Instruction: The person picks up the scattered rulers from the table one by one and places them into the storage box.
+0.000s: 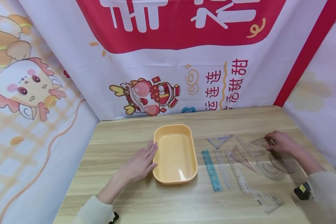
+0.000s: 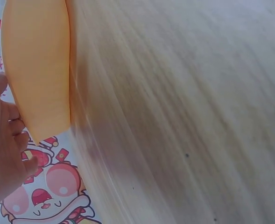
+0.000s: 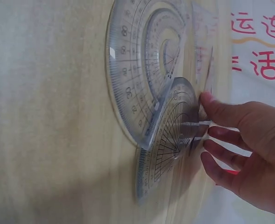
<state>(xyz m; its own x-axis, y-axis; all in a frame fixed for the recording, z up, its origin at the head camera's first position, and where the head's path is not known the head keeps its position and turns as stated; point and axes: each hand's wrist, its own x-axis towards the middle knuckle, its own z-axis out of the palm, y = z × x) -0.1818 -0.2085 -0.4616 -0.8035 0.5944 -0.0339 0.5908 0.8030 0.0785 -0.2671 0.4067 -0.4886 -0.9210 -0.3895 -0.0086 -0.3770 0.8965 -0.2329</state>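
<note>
My left hand (image 1: 140, 163) lies against the left side of a shallow yellow plastic tray (image 1: 195, 155), fingers straight and fingertips on its rim. The tray's outer wall (image 2: 39, 65) fills the upper left of the left wrist view. At the far right, my right hand (image 1: 281, 143) bends its thumb and fingers around the right end of a small clear set square (image 1: 258, 142). In the right wrist view its fingertips (image 3: 207, 99) reach the table just behind two clear protractors (image 3: 123, 70), which overlap each other. Much of the set square is hidden there.
Left of the right hand lie a blue ruler (image 1: 212, 171), two clear rulers (image 1: 222, 169) (image 1: 239, 174) and several set squares, one near the back (image 1: 219, 141), one pinkish (image 1: 245, 159), one in front (image 1: 268, 202). Printed cloth (image 1: 86, 77) hangs behind the table.
</note>
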